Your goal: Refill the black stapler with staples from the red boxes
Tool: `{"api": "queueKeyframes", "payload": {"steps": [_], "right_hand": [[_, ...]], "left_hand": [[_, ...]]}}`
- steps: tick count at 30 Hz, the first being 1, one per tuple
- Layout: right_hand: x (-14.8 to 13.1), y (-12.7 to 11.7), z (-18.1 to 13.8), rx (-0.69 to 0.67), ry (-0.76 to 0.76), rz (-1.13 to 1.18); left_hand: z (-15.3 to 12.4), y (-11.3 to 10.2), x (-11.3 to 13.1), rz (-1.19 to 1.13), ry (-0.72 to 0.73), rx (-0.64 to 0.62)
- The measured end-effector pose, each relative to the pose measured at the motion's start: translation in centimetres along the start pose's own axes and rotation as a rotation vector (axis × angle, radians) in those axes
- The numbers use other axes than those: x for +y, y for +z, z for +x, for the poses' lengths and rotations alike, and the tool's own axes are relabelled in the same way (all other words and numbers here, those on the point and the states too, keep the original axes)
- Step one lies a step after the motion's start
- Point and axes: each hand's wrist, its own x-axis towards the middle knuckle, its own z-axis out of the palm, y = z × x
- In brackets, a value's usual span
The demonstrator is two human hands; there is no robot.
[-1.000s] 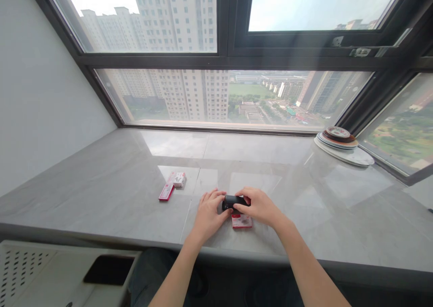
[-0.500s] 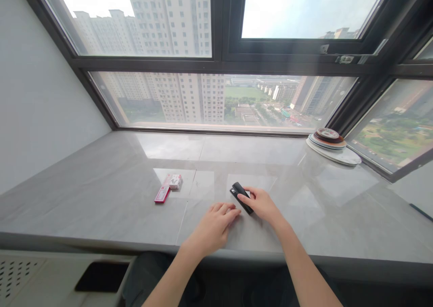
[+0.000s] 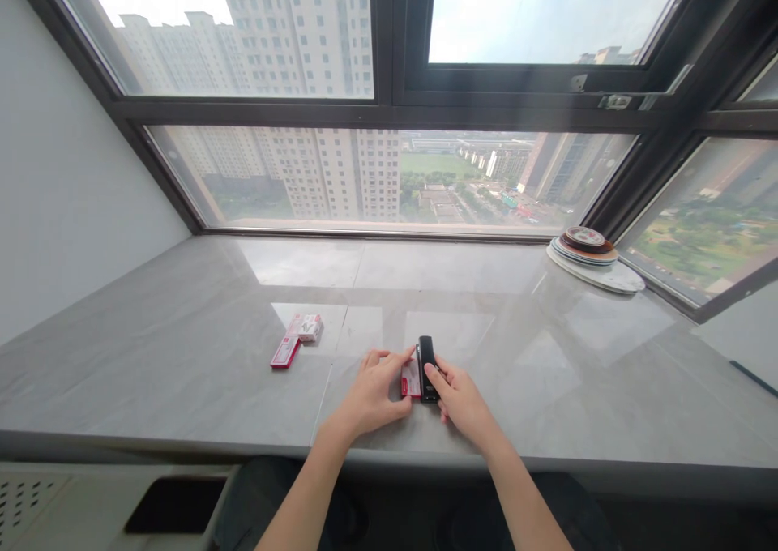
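My right hand (image 3: 460, 397) is closed around a black stapler (image 3: 426, 356), with the thumb lying on top of it. The stapler points away from me, nearly straight up the view. Close against its left side is a small flat red-and-white packet (image 3: 411, 379). My left hand (image 3: 375, 390) grips this packet, its index finger at the far end and its thumb at the near end. The curved left fingers cover part of the packet, so its full shape is hidden.
To the left on the grey stone sill (image 3: 200, 356) lie a flat pink-red box (image 3: 285, 352) and a small white-and-pink box (image 3: 310, 327), touching. A stack of plates (image 3: 592, 259) stands in the far right corner, below the dark window frame (image 3: 389, 116).
My right hand has turned the stapler from slanted to nearly straight and brought it slightly left and nearer me. The red-and-white packet now shows between my hands.
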Motion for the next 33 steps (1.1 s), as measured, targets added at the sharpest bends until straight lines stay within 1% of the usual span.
{"api": "queueKeyframes", "payload": {"steps": [6, 10, 12, 13, 14, 15, 16, 18, 19, 20, 21, 22, 24, 26, 28, 30, 32, 33], "right_hand": [[0.2, -0.1, 0.1, 0.027, -0.004, -0.014], [0.5, 0.1, 0.3, 0.057, 0.020, -0.005], [0.6, 0.2, 0.4, 0.090, 0.035, -0.004], [0.7, 0.3, 0.4, 0.107, 0.039, -0.005], [0.7, 0.3, 0.4, 0.121, 0.043, -0.008], [0.7, 0.3, 0.4, 0.132, 0.045, -0.008], [0.8, 0.3, 0.3, 0.140, 0.046, -0.006], [0.8, 0.3, 0.3, 0.149, 0.046, 0.003], [0.8, 0.3, 0.3, 0.150, 0.045, 0.007], [0.8, 0.3, 0.3, 0.150, 0.043, 0.010], [0.8, 0.3, 0.3, 0.150, 0.045, 0.009], [0.9, 0.3, 0.3, 0.150, 0.049, 0.007], [0.9, 0.3, 0.4, 0.154, 0.058, 0.004], [1.0, 0.3, 0.4, 0.156, 0.062, 0.005], [1.0, 0.3, 0.5, 0.154, 0.060, 0.010], [0.8, 0.3, 0.4, 0.152, 0.062, 0.013], [0.6, 0.4, 0.3, 0.150, 0.069, 0.011], [0.5, 0.4, 0.3, 0.150, 0.073, 0.009]], "left_hand": [[-0.2, 0.1, -0.1, 0.013, 0.008, 0.015], [-0.4, 0.2, 0.4, 0.001, 0.028, 0.013], [-0.4, -0.1, 0.5, -0.019, 0.036, 0.055], [-0.4, -0.3, 0.2, -0.019, 0.024, 0.109], [-0.5, -0.7, -0.2, -0.003, -0.012, 0.188], [-0.7, -1.3, -1.0, 0.034, -0.077, 0.292], [-1.0, -2.0, -2.0, 0.092, -0.175, 0.414], [-2.0, -3.7, -4.6, 0.251, -0.442, 0.660], [-2.6, -4.6, -6.1, 0.327, -0.591, 0.756], [-3.3, -5.5, -7.5, 0.383, -0.715, 0.802], [-4.0, -6.2, -8.7, 0.417, -0.803, 0.796], [-4.7, -6.9, -9.8, 0.435, -0.852, 0.754], [-6.0, -7.6, -11.1, 0.462, -0.863, 0.620], [-6.8, -7.9, -11.2, 0.483, -0.810, 0.472], [-7.3, -7.8, -10.5, 0.465, -0.728, 0.333], [-7.4, -7.7, -9.5, 0.378, -0.624, 0.206], [-7.0, -7.6, -8.4, 0.254, -0.522, 0.127], [-6.6, -7.4, -7.7, 0.200, -0.475, 0.114]]}}
